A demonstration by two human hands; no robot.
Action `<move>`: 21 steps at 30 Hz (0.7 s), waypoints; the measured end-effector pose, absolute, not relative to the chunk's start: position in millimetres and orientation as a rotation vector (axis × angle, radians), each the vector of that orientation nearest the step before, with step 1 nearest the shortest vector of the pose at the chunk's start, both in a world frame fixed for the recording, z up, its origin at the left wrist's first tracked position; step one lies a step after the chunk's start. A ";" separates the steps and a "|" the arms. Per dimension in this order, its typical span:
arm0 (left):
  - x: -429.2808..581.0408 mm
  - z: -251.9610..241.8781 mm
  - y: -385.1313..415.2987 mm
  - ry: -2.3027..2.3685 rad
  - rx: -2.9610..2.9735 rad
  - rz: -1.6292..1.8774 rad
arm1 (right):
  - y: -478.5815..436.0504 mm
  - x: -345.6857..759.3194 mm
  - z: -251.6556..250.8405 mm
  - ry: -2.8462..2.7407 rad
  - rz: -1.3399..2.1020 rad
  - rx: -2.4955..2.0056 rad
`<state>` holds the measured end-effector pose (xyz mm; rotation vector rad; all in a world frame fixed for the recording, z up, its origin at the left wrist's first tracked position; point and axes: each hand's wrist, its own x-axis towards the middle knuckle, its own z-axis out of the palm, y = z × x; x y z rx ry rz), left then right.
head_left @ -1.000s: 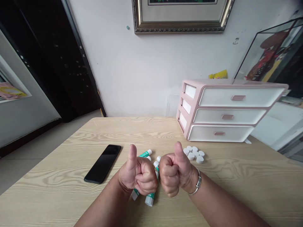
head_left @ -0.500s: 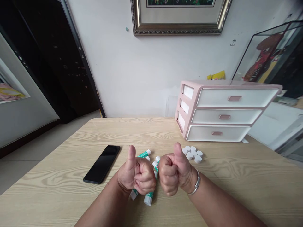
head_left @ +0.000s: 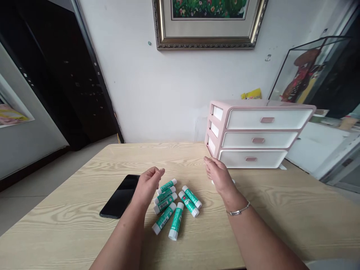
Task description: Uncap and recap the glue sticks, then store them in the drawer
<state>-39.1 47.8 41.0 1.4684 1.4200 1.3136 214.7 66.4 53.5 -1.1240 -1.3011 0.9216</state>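
Observation:
My left hand [head_left: 148, 184] is loosely closed over the table, between the black phone and the glue sticks, with nothing seen in it. My right hand [head_left: 218, 174] is above the white caps to the right, its fingers curled together and apparently holding nothing. It hides most of the white caps [head_left: 233, 181]; only a few edges show. Several green glue sticks with white ends lie between my hands, among them an upright-pointing glue stick [head_left: 176, 222] at the front and a glue stick [head_left: 192, 197] on the right. A bracelet [head_left: 238, 212] circles my right wrist.
A black phone [head_left: 120, 197] lies left of my left hand. Behind my right hand stands a pink and white drawer unit [head_left: 258, 140], with a yellow packet [head_left: 251, 94] by its top. The wooden table [head_left: 70, 210] meets a white wall with a framed picture [head_left: 206, 43].
Both hands have left their side-by-side thumbs-up pose and moved apart, the left leftward, the right up and rightward over the caps. The glue sticks are now uncovered. The view has tilted up slightly.

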 end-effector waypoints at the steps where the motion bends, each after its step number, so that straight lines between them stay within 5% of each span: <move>1: -38.9 39.6 48.0 1.579 1.571 1.250 | 65.2 218.9 53.4 -1.332 0.743 -1.223; 7: -30.4 29.4 47.3 1.933 2.046 0.710 | 54.8 245.2 50.5 -1.526 0.103 -1.660; 21: -29.9 10.0 61.9 1.887 2.089 0.464 | 59.2 260.7 19.0 -1.977 0.039 -1.869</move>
